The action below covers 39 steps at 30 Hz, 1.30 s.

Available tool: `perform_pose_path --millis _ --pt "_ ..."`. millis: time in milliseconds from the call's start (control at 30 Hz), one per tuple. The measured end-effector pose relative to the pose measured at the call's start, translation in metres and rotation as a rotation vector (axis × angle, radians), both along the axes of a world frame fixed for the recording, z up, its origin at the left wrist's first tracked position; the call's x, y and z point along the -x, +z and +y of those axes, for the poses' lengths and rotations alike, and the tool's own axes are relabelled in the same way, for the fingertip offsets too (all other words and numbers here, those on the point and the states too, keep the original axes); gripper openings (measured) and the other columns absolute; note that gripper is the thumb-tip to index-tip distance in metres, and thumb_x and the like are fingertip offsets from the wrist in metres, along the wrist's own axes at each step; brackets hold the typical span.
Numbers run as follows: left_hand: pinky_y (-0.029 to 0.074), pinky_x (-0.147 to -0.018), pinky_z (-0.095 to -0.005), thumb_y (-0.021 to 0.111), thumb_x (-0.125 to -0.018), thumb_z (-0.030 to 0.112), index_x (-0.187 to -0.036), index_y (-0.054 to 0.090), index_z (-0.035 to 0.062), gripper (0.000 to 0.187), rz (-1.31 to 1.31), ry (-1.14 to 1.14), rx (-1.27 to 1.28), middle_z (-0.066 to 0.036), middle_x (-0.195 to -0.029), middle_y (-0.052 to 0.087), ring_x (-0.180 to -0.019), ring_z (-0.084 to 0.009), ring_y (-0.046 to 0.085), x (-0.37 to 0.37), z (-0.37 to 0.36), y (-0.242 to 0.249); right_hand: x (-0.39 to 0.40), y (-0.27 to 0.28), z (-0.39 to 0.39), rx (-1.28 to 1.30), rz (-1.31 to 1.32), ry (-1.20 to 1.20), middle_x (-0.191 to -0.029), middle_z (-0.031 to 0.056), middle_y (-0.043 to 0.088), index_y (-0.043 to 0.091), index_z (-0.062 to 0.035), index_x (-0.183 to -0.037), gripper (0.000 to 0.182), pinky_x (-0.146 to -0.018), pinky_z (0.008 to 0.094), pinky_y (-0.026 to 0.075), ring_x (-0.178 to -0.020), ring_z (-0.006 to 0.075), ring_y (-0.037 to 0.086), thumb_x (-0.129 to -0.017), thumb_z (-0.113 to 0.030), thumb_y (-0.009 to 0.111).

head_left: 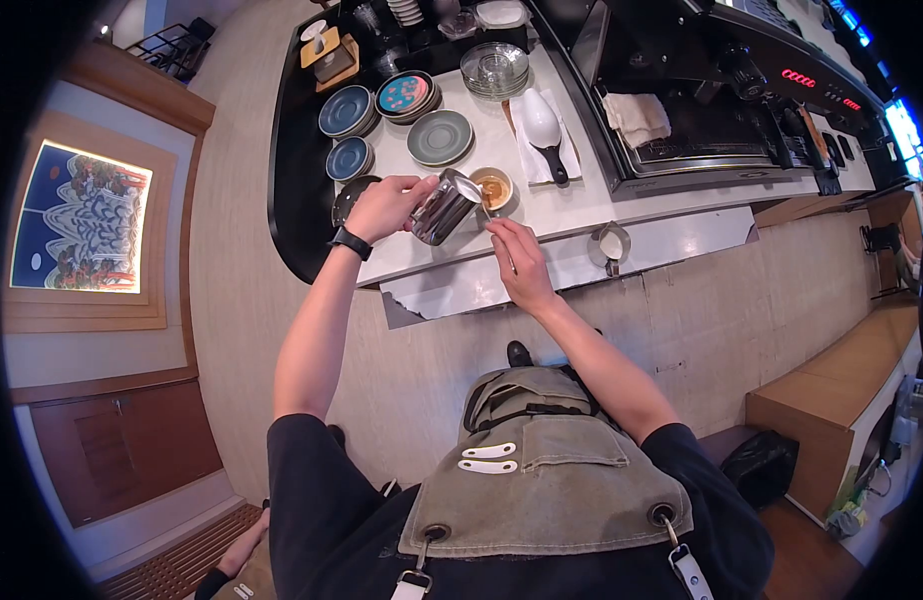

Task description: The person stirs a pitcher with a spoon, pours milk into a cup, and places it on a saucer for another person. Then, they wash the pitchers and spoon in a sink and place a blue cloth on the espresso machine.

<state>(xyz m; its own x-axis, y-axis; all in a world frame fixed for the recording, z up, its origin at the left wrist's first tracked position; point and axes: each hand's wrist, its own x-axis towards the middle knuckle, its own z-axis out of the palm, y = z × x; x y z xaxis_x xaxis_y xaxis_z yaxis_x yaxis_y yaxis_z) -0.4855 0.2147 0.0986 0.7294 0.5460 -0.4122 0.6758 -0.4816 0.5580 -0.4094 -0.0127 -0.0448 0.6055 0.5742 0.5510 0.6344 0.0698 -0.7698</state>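
My left hand (pixel 384 207) is closed around a shiny metal milk pitcher (pixel 445 214), tilted to the right with white milk near its lip. Just beyond the lip stands a light-coloured cup (pixel 504 201) with brown coffee in it. A thin spoon (pixel 486 207) is pinched in my right hand (pixel 524 265), its tip between the pitcher's lip and the cup. Behind the pitcher lies a grey-green plate (pixel 440 137). A second metal pitcher (pixel 622 233) with milk in it sits near the counter's front edge, right of my right hand.
A black-handled white scoop (pixel 538 120) lies on a white cloth. Blue saucers (pixel 348 110) and clear glass plates (pixel 495 70) are stacked farther back. The espresso machine (pixel 622 183) fills the right side, a folded towel (pixel 637 117) on it. Another person's arm (pixel 244 553) shows at lower left.
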Motion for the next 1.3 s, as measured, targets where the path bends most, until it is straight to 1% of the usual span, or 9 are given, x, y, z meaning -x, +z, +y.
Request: perform_pose_path --millis 267,500,767,867,967,1100,1200,1267,1300 --pt "0.054 -0.059 -0.0271 0.059 -0.103 0.055 -0.092 0.071 0.0011 0.056 -0.010 0.004 0.007 -0.002 -0.074 0.064 -0.059 -0.0104 0.064 0.001 0.000 -0.001 -0.001 0.000 0.000 -0.005 -0.005 0.005 -0.120 0.0155 0.066 0.066 0.0001 -0.122 0.025 -0.094 0.0424 0.052 -0.110 0.0346 0.063 -0.096 0.000 0.065" --pt "0.053 -0.058 -0.0259 0.059 -0.102 0.055 -0.086 0.067 0.0022 0.056 -0.036 0.032 0.023 -0.002 -0.072 0.063 -0.060 -0.0097 0.064 0.004 0.002 -0.007 -0.002 0.000 0.000 -0.005 -0.027 0.012 -0.121 0.0173 0.066 0.066 -0.0005 -0.123 0.026 -0.095 0.0411 0.052 -0.109 0.0349 0.064 -0.098 0.001 0.063" --pt "0.054 -0.060 -0.0257 0.058 -0.102 0.056 -0.078 0.061 0.0042 0.057 -0.068 0.062 0.059 -0.002 -0.072 0.064 -0.062 -0.0105 0.066 0.009 0.000 -0.004 -0.003 0.004 0.000 -0.010 -0.046 0.020 -0.121 0.0168 0.066 0.066 0.0002 -0.122 0.025 -0.095 0.0415 0.051 -0.110 0.0347 0.063 -0.098 0.001 0.063" --pt "0.054 -0.061 -0.0257 0.058 -0.102 0.056 -0.078 0.060 0.0046 0.057 -0.068 0.061 0.040 -0.002 -0.072 0.063 -0.063 -0.0110 0.068 0.013 -0.004 0.002 -0.004 0.008 -0.001 -0.016 -0.069 0.026 -0.121 0.0164 0.066 0.066 0.0002 -0.122 0.025 -0.095 0.0416 0.051 -0.110 0.0346 0.063 -0.097 0.001 0.063" --pt "0.056 -0.063 -0.0298 0.059 -0.101 0.056 -0.091 0.072 -0.0001 0.058 -0.104 0.096 0.051 -0.007 -0.076 0.070 -0.063 -0.0145 0.069 0.018 -0.007 0.001 -0.007 0.013 -0.003 -0.022 -0.096 0.033 -0.121 0.0160 0.066 0.066 0.0001 -0.122 0.027 -0.095 0.0416 0.052 -0.110 0.0344 0.063 -0.096 0.003 0.064" --pt "0.056 -0.064 -0.0303 0.058 -0.102 0.056 -0.091 0.071 -0.0003 0.059 -0.144 0.080 0.031 -0.008 -0.076 0.071 -0.064 -0.0149 0.070 0.022 -0.020 0.012 -0.009 0.026 -0.013 -0.024 -0.128 0.035 -0.122 0.0158 0.066 0.066 0.0000 -0.122 0.028 -0.094 0.0416 0.052 -0.110 0.0342 0.063 -0.095 0.004 0.065" --pt "0.056 -0.066 -0.0308 0.057 -0.102 0.057 -0.091 0.071 -0.0002 0.060 -0.166 0.057 0.019 -0.009 -0.076 0.071 -0.065 -0.0152 0.070 0.021 -0.032 0.019 -0.012 0.033 -0.026 -0.013 -0.163 0.028 -0.123 0.0142 0.064 0.065 -0.0015 -0.125 0.036 -0.094 0.0425 0.052 -0.110 0.0341 0.062 -0.090 0.007 0.068" --pt "0.056 -0.067 -0.0311 0.056 -0.102 0.058 -0.092 0.072 0.0000 0.060 -0.177 0.036 0.014 -0.009 -0.076 0.071 -0.065 -0.0153 0.070 0.018 -0.040 0.020 -0.013 0.036 -0.037 -0.024 -0.172 0.017 -0.123 0.0146 0.064 0.065 -0.0015 -0.125 0.036 -0.094 0.0427 0.052 -0.110 0.0344 0.062 -0.089 0.007 0.068" --pt "0.055 -0.065 -0.0298 0.057 -0.102 0.057 -0.089 0.069 0.0010 0.059 -0.176 0.025 0.012 -0.007 -0.075 0.069 -0.065 -0.0141 0.070 0.016 -0.046 0.024 -0.013 0.037 -0.044 -0.029 -0.176 0.009 -0.123 0.0147 0.064 0.065 -0.0015 -0.125 0.036 -0.094 0.0429 0.052 -0.110 0.0346 0.062 -0.089 0.007 0.068"
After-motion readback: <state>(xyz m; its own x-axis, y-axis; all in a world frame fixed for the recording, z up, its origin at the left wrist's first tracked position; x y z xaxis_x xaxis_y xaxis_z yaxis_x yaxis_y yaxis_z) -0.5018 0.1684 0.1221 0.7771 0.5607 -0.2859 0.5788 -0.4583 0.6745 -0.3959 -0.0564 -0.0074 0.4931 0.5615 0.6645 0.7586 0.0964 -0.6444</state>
